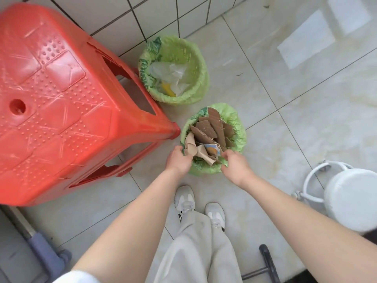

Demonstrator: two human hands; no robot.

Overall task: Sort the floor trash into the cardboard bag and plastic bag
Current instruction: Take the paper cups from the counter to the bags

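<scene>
— Hands first: where are they, and why there?

— Both are at the near rim of the cardboard bag (236, 127). The left hand (179, 161) is closed on the rim at its side, fingers curled over the green edge. The right hand (236, 167) pinches the rim at the other side. I think they hold it so to keep the mouth open, or to gather it. From this view I cannot say which.

— What is between the hands?

— Cardboard pieces (212, 127), brown and torn, stand nearly upright in the bag, just beyond the fingers. Some paler paper scraps (191, 147) lie against the left hand. They stick out above the rim, so the bag looks full.

— And the plastic bag?

— The plastic bag (193, 56) is farther from the hands, beyond the cardboard one and a little to the left, near the wall (155, 15). Clear film (171, 72) and something yellow lie inside. It is apart from the hands.

— Is trash left on the floor?

— The floor (285, 88) around the hands shows almost nothing, only some small dark specks far off. So I judge the sorting is nearly done.

— Any risk?

— The stool (61, 99) leg is just beside the left hand, touching or almost touching the bag. A pull could catch the thin bag on it.
</scene>
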